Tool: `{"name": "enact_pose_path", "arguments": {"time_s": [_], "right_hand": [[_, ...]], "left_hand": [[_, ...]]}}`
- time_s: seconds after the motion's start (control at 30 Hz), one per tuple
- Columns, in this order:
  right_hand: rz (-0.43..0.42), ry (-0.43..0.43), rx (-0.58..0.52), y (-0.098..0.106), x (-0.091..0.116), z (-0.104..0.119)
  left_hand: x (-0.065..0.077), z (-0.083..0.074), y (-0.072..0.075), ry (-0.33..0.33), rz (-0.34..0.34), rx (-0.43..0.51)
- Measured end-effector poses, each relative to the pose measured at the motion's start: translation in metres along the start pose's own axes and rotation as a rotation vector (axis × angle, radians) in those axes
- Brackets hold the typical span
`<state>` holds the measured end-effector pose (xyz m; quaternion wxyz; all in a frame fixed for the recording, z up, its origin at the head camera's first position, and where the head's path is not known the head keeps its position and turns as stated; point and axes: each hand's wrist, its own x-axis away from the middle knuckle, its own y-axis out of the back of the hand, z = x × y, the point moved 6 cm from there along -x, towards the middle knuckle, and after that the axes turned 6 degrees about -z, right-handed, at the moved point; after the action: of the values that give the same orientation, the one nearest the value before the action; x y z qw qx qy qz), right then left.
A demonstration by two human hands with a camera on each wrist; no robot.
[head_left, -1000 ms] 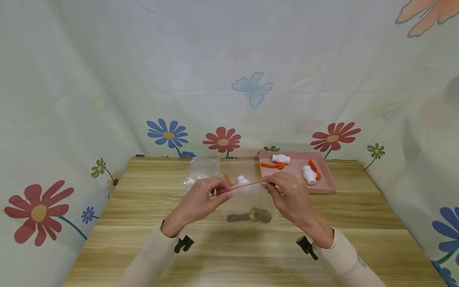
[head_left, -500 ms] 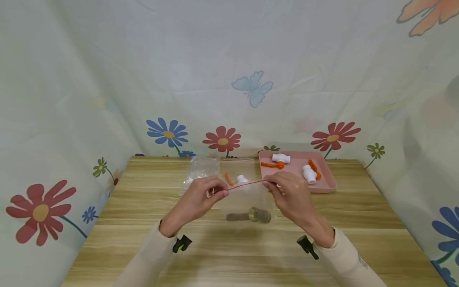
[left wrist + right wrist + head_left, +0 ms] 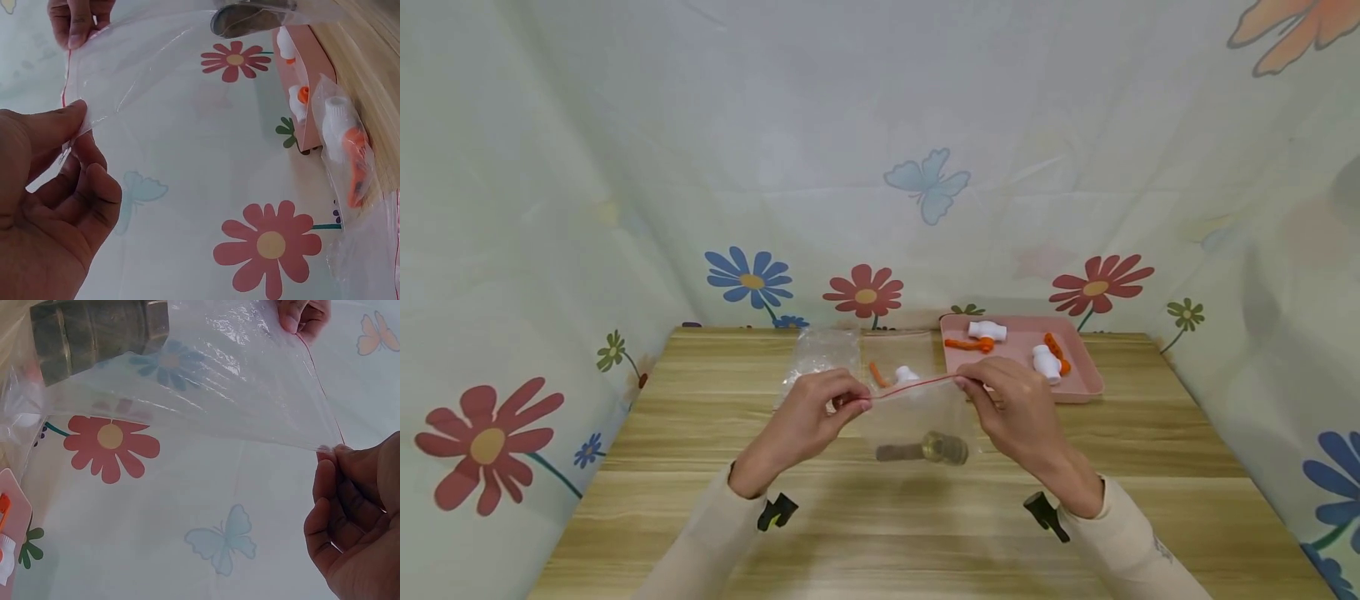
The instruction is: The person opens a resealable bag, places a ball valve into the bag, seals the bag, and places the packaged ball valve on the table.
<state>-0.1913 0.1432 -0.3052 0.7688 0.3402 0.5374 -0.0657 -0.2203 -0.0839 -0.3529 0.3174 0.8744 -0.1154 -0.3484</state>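
In the head view, the clear bag (image 3: 917, 412) is stretched between the two hands, over the middle of the desk (image 3: 880, 542), and a dark metal valve (image 3: 943, 448) lies at its bottom. The grip of the left hand (image 3: 808, 417) is a closed pinch of thumb and finger on the left part of the red seal line (image 3: 917, 385); the right hand (image 3: 1018, 417) pinches the right part in the same way. The valve is probably heavy and hard, while the film is light, soft and rather slippery, so I judge that the reinforced top edge is the good place to hold. The desk has a smooth wood-like surface with a pink tray (image 3: 1018, 329) and two white valves (image 3: 987, 332) in it, and behind it hangs a pale cloth (image 3: 850, 125) printed with flowers. In the left wrist view, the thumb presses the film against the finger, and a bagged white valve (image 3: 337, 119) with an orange handle rests near the tray. In the right wrist view, the film shows creases pulled towards the fingertips; it could tear if drawn harder. Whether the seal is fully pressed together, I cannot tell.
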Motion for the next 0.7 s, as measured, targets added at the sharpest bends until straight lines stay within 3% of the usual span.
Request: {"name": "enact_pose_path", "arguments": {"time_s": [0.27, 0.7], "right_hand": [[-0.021, 0.005, 0.009, 0.0025, 0.0001, -0.0017], [-0.028, 0.0, -0.022, 0.0046, 0.0011, -0.0037]], "left_hand": [[0.0034, 0.0061, 0.0029, 0.09, 0.019, -0.029], [0.0045, 0.0023, 0.0068, 0.03, -0.012, -0.017]]}}
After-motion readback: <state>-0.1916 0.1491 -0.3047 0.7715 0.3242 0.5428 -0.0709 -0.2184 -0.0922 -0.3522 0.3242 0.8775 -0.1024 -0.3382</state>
